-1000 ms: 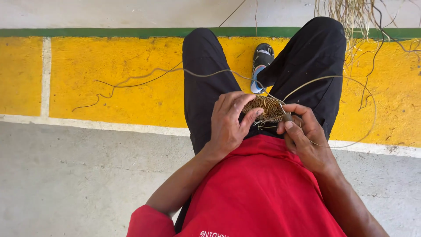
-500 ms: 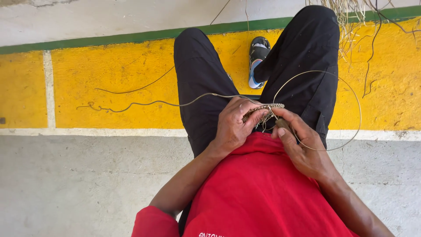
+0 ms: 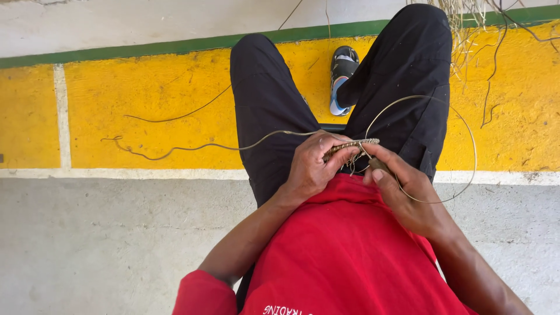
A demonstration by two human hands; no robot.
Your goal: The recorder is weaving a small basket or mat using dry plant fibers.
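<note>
Since the earlier view the woven piece (image 3: 352, 144) has turned from showing its broad, rounded face to lying edge-on, and the loose strand (image 3: 192, 147) trailing to the left has drifted lower across the yellow floor band (image 3: 146, 111).

Seated person seen from above, red shirt (image 3: 350, 251) and black trousers (image 3: 262, 111), one shoe (image 3: 342, 73) visible between the legs. The left hand (image 3: 312, 169) is closed on the near end of the woven piece, thumb and fingers pinching it from either side. The right hand (image 3: 402, 192) is closed on a small dark object, whose kind cannot be told, with the thumb pressed just beside the piece's right end; the two hands sit close together, almost touching, above the lap.

From the right hand a thin stiff strand (image 3: 466, 134) arcs out in a wide loop over the right thigh and returns toward the work. A bundle of dry fibres (image 3: 466, 23) hangs at the upper right, beside the green stripe (image 3: 175, 44).

Progress, as judged: only a short, narrow length is woven, held wholly within the fingers; the long free strands and the untouched bundle suggest most of the weaving remains.
</note>
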